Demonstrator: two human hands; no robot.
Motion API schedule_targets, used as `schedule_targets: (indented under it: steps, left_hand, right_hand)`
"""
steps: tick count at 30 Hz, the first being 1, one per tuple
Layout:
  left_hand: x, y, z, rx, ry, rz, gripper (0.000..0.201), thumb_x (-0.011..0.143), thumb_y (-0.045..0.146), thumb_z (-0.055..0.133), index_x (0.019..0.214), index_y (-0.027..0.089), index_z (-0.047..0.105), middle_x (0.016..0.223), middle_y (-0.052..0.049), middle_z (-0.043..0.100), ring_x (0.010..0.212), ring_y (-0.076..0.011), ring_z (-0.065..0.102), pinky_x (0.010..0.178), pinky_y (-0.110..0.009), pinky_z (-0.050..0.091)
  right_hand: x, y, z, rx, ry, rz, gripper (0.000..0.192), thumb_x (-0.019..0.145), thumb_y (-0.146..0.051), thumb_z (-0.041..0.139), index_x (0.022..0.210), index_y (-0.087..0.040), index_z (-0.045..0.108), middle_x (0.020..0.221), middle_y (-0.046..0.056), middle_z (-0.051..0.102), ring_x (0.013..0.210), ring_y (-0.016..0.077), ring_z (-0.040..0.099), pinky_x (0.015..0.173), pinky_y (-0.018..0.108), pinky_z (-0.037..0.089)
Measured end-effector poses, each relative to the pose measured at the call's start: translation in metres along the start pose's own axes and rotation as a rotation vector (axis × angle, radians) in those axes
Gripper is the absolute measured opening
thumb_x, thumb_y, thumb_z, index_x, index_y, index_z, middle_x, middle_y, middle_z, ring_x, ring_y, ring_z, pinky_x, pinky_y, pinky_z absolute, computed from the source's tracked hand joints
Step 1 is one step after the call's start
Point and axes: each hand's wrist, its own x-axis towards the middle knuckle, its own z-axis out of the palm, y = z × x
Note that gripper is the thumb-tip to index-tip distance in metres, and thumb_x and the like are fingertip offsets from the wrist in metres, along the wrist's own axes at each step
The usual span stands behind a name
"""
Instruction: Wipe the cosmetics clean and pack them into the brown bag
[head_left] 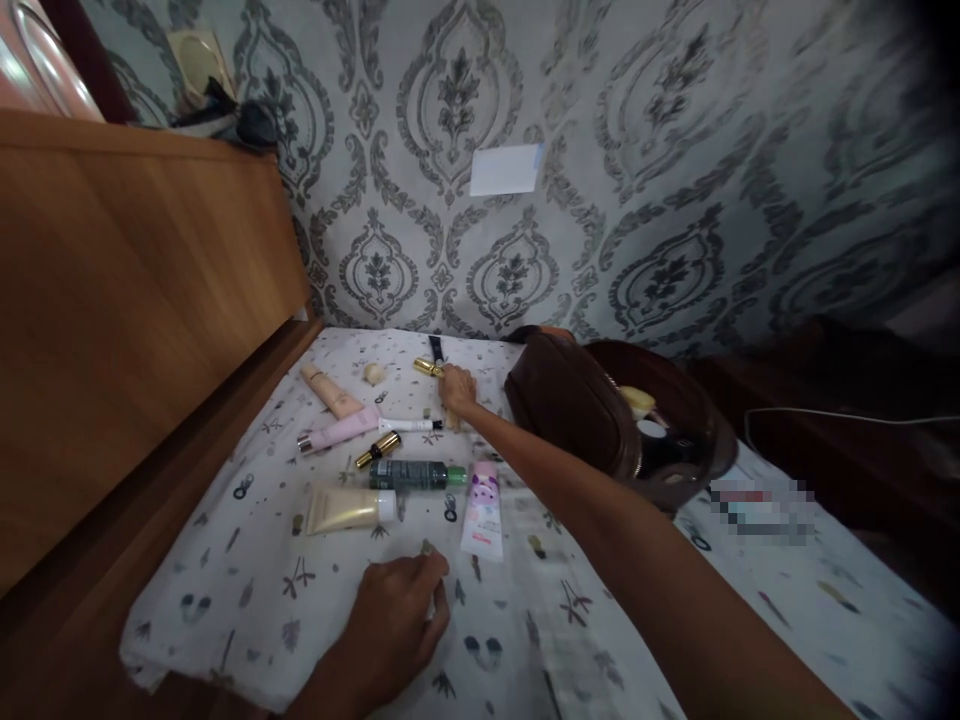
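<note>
My right hand point(456, 390) reaches far across the patterned cloth, its fingers closed. A small tan item point(452, 419) shows below that hand, partly hidden. Just left of its fingers lies a gold lipstick point(425, 367), with a dark tube point(436, 349) behind. My left hand point(394, 620) is at the near side, fingers curled; whatever they hold, if anything, cannot be made out. Between the hands lie a dark green bottle point(409, 475), a white and pink tube point(484, 515), a pale gold tube point(345, 509) and a black and gold lipstick point(378, 450).
Farther left are a peach tube point(330, 388), a pink tube point(341, 430), a slim white tube point(405, 425) and a small round cream-coloured item point(373, 373). A brown bag point(574, 400) stands unzipped at right, with items inside. A wooden cabinet point(142, 290) borders the left.
</note>
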Motion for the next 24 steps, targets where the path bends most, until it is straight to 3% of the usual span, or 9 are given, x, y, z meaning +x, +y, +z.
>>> schedule_targets:
  steps: [6, 12, 18, 24]
  left_hand:
    - [0.001, 0.001, -0.003, -0.016, -0.049, -0.019, 0.019, 0.081, 0.008, 0.044, 0.092, 0.022, 0.052, 0.071, 0.0, 0.069, 0.06, -0.0207, 0.068, 0.052, -0.031, 0.046]
    - [0.0, -0.001, -0.003, -0.028, -0.005, -0.02, 0.019, 0.083, 0.009, 0.043, 0.093, 0.02, 0.055, 0.073, -0.003, 0.07, 0.06, -0.0228, 0.069, 0.052, -0.032, 0.051]
    - [-0.003, -0.004, -0.004, -0.14, 0.113, -0.043, 0.018, 0.09, 0.012, 0.044, 0.102, 0.018, 0.056, 0.082, -0.006, 0.073, 0.07, -0.0213, 0.071, 0.063, -0.031, 0.056]
    - [0.0, -0.007, -0.017, -0.254, 0.291, -0.176, 0.014, 0.094, 0.016, 0.047, 0.104, 0.019, 0.056, 0.086, -0.003, 0.071, 0.077, -0.016, 0.07, 0.07, -0.025, 0.054]
  right_hand:
    - [0.011, 0.004, 0.007, -0.001, 0.037, -0.016, 0.025, 0.096, -0.034, 0.058, 0.111, -0.015, 0.064, 0.116, 0.008, 0.064, 0.108, 0.0225, 0.061, 0.096, 0.046, 0.049]
    - [-0.004, 0.007, 0.006, 0.115, 0.146, -0.098, 0.018, 0.094, -0.018, 0.05, 0.104, -0.013, 0.065, 0.112, 0.014, 0.065, 0.111, 0.0261, 0.053, 0.098, 0.039, 0.037]
    - [-0.053, 0.015, -0.007, 0.307, 0.213, -0.215, 0.02, 0.093, -0.028, 0.046, 0.099, -0.015, 0.06, 0.101, 0.012, 0.066, 0.098, 0.0242, 0.057, 0.087, 0.034, 0.043]
    - [-0.129, 0.035, -0.048, 0.464, 0.189, -0.339, 0.027, 0.096, -0.039, 0.043, 0.095, -0.018, 0.06, 0.082, 0.004, 0.066, 0.071, 0.0176, 0.06, 0.066, 0.027, 0.044]
